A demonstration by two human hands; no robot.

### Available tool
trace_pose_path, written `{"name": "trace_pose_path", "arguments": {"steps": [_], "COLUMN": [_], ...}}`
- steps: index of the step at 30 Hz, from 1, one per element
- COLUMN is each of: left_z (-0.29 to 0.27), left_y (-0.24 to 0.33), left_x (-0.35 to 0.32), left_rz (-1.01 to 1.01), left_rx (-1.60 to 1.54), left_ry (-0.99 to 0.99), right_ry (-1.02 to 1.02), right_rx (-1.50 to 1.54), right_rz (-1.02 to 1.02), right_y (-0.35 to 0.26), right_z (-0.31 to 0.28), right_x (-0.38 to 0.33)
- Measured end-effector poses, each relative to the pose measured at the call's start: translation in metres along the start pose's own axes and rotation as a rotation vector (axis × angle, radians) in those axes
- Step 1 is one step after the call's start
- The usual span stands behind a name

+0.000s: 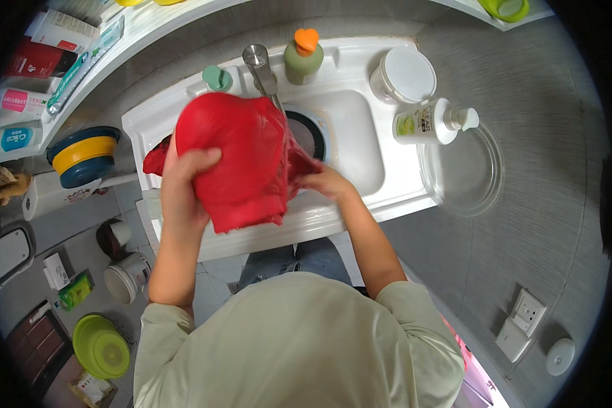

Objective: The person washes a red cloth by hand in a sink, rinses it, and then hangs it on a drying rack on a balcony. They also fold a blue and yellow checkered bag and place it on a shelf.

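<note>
white sink [360, 146]: rectangular basin unit set against a grey wall, seen from above; dark round drain partly hidden behind the cloth.

red cloth [241, 160]: large, wet-looking garment or cloth, bunched, held up over the left half of the sink basin and in front of the tap; a loose end hangs off to the left near the sink's edge.

clear round lid [462, 170]: glass or plastic disc resting at the right end of the sink, overhanging its rim.

white round container [404, 75]: lidded tub on the back right corner of the sink.

blue and yellow basin [83, 156]: stacked bowls, left of the sink, below the shelf.

left hand [183, 187]: grip closed on the red cloth, fingers curled over its left side, thumb hidden behind the cloth.

right hand [326, 182]: grip closed on the red cloth's lower right edge, just above the front rim of the sink.

white pump bottle [432, 122]: lying on its side on the sink's right ledge, nozzle pointing right, just beside the clear round lid.

green bottle with orange cap [304, 58]: upright on the back ledge, right of the tap.

chrome tap [262, 68]: centre back of the sink, spout reaching towards the cloth.

green stopper [217, 77]: small, left of the tap.
</note>
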State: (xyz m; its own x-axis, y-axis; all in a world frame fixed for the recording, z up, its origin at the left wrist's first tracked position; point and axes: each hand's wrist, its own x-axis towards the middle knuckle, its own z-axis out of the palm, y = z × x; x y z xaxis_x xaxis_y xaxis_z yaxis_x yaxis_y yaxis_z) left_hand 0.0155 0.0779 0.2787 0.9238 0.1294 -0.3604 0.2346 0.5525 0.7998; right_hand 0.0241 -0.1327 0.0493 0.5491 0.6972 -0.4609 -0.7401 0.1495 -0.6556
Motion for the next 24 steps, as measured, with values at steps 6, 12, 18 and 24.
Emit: {"name": "trace_pose_path", "arguments": {"steps": [6, 12, 18, 24], "left_z": [-0.057, -0.115, -0.127, -0.152], "left_y": [-0.122, -0.217, -0.244, -0.261], "left_x": [-0.020, 0.036, 0.122, 0.126], "left_rz": [0.097, -0.445, -0.692, -0.578], "left_rx": [0.108, 0.313, 0.475, -0.094], "left_ry": [0.125, 0.254, 0.301, 0.430], "right_ry": [0.275, 0.653, 0.539, 0.613], "right_rx": [0.486, -0.683, -1.287, -1.294], "right_rz": [-0.107, -0.329, -0.018, -0.100], "right_y": [-0.017, 0.013, 0.036, 0.030], "right_z": [-0.015, -0.031, -0.032, -0.052], "right_x": [0.019, 0.086, 0.120, 0.104]}}
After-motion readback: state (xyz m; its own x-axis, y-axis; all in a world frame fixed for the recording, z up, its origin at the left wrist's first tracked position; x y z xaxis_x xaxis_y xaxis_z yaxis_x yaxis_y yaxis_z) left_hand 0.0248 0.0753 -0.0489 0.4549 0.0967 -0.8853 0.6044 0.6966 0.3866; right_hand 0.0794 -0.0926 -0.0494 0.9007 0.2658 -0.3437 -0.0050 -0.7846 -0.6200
